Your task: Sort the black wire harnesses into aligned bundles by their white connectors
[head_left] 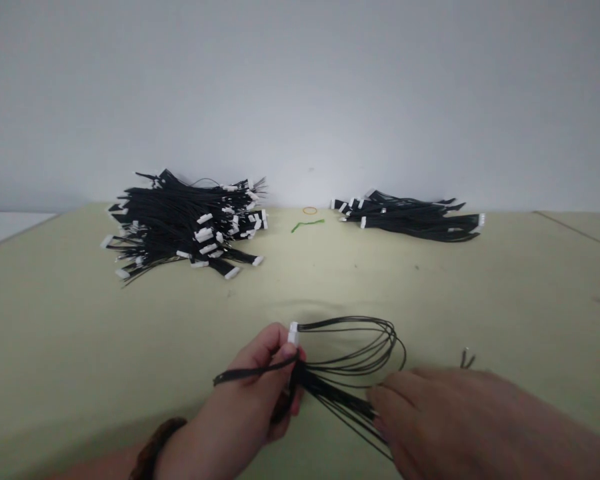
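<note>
On the pale tabletop [190, 313], a big heap of black cables [180, 213] lies far left, a smaller heap [415, 223] far right. Nearer, my right hand [425, 407] closes on the wire bundle [337, 390], which my left hand [245, 393] pinches, its white connector [293, 332] above my thumb. Between the heaps lie a green strip [309, 224] and an orange ring [310, 214].

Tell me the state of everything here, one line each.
Left hand: closed on white connector and black wires.
Right hand: at the black wires, grip unclear.
White connector: held, wires attached.
Black wires: looped and fanned out.
Left cable pile: heaped, untidy.
Right cable pile: smaller, mostly aligned.
Green strip: bent.
Orange ring: lying flat.
Bracelet: worn.
</note>
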{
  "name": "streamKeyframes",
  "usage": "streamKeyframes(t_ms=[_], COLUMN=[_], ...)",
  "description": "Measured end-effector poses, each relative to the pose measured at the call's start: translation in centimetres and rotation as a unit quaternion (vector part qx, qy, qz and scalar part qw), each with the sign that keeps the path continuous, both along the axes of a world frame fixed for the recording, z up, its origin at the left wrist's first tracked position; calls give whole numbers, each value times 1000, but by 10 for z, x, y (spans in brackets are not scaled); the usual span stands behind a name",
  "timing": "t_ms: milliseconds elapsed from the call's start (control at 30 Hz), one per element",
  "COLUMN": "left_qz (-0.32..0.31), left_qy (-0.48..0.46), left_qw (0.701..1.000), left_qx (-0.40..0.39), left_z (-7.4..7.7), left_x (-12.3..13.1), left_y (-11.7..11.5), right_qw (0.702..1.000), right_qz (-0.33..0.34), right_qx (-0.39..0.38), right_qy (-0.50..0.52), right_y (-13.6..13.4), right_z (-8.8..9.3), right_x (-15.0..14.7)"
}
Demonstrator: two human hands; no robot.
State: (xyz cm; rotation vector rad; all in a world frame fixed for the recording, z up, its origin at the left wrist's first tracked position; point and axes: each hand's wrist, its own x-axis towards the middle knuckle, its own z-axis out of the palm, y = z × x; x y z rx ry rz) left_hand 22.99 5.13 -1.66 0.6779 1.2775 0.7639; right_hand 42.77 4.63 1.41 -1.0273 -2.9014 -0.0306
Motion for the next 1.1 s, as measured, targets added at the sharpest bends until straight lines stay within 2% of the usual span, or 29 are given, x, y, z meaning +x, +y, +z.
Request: streamKeyframes(t_ms=[133, 200, 300, 567, 700, 767, 800, 833, 867, 900, 933, 1000, 1033, 1100], left_qz=[-43, -42, -32, -86, -98, -93, -87, -79, -71, -65, -60, -52, -50, -55], left_qy=[7, 5, 2, -8, 1, 6, 5, 6, 9, 13, 17, 21, 22, 19], left_qw=[998, 997, 997, 992, 992, 994, 995, 996, 997, 998, 998, 998, 998, 998], left_qx=[46, 61, 74, 97, 84, 54, 40, 29, 20, 10, 1, -13, -15, -11], left_z=[-7, -8, -7, -13, -9, -4, -2, 0, 2, 3, 3, 3, 3, 4], left_x=[-1, 0, 2, -1, -2, -1, 0, 1, 2, 3, 4, 4, 4, 4], left_y=[-6, -9, -10, -7, -7, -6, -5, -4, -4, -4, -3, -3, -3, -2], right_qw=[991, 981, 969, 959, 968, 968, 961, 945, 916, 865, 799, 742, 743, 795], right_qz=[-62, -106, -128, -111, -122, -131, -126, -110, -77, -54, -7, 42, 43, -9], right_qx=[-113, -161, -200, -175, -144, -157, -196, -265, -351, -462, -568, -613, -594, -467], right_qy=[-44, -13, 71, 191, 164, 146, 150, 158, 179, 189, 198, 268, 306, 387], right_y=[11, 16, 19, 19, 21, 25, 27, 30, 33, 37, 41, 50, 56, 67], right_z=[10, 12, 9, -3, 3, 11, 17, 22, 28, 33, 38, 45, 47, 52], right_x=[-29, -36, -37, -36, -38, -32, -27, -19, -10, 0, 10, 28, 34, 38])
